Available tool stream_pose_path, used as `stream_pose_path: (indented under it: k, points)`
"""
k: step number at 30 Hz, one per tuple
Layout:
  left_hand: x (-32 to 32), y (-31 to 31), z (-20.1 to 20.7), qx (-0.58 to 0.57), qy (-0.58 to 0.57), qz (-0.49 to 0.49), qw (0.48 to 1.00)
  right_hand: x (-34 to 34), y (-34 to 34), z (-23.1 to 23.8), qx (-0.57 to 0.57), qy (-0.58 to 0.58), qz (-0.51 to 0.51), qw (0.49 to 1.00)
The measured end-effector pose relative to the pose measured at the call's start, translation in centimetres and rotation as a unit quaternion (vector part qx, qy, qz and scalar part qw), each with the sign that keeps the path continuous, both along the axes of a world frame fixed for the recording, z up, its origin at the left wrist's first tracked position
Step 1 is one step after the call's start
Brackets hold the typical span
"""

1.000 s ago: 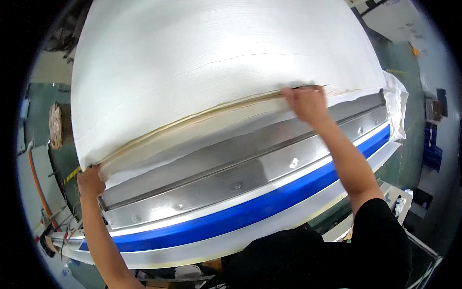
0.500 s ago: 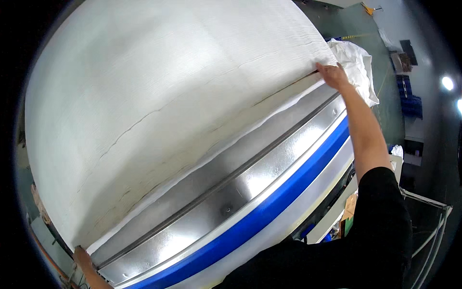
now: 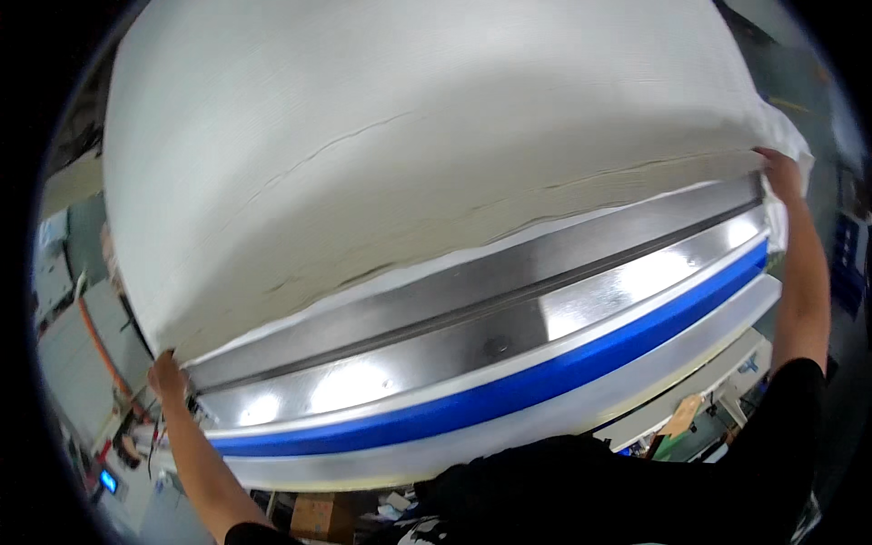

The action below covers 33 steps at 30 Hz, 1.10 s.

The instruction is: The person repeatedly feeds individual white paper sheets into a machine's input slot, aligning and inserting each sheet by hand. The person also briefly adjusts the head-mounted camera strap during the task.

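Note:
A wide sheet of white fabric [image 3: 436, 118] spreads away from me, with long creases and a folded, slightly wavy near edge. At that edge's left end, my left hand [image 3: 166, 378] is closed on the fabric corner. Far to the right, my right hand [image 3: 783, 173] pinches the other end of the same edge, thumb and fingers together. Both arms are stretched wide. Between the hands, a shiny metal strip [image 3: 509, 313] with a dark groove runs along the front, just below the fabric edge.
A blue band [image 3: 509, 386] and a pale padded rail [image 3: 381, 468] curve along the near side. An orange hose [image 3: 102, 345] and a small lit screen [image 3: 109, 481] are at left. A cardboard box [image 3: 318, 516] sits below, and a bench with tools [image 3: 699, 400] at lower right.
The view has swung, so the metal strip lies more level and more of the left side shows. Both hands still grip the fabric's near edge.

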<state>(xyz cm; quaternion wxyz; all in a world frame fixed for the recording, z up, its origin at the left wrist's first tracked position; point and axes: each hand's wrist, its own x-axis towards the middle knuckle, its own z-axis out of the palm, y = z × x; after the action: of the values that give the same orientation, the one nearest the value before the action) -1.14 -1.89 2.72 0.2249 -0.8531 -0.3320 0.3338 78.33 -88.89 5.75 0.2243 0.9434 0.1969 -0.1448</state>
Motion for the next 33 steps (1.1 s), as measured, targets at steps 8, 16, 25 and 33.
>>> stream_pose_path:
  k: [8,16,25,33]
  points:
    - [2.1,-3.4,10.9,0.045,-0.037,0.074,0.996,4.1,-7.7,7.9,-0.006,-0.030,0.101,0.994]
    - [-8.1,-8.7,12.0,-0.071,0.093,0.036,0.992,-3.5,-13.7,9.5,-0.026,0.102,0.098,0.990]
    - [-12.4,-19.2,5.6,-0.192,0.323,0.070,0.924,-15.7,-14.5,5.6,-0.219,0.162,0.143,0.952]
    - [-12.6,-19.0,0.4,-0.218,0.382,0.093,0.894,-16.1,-20.0,2.1,-0.243,0.174,0.170,0.939]
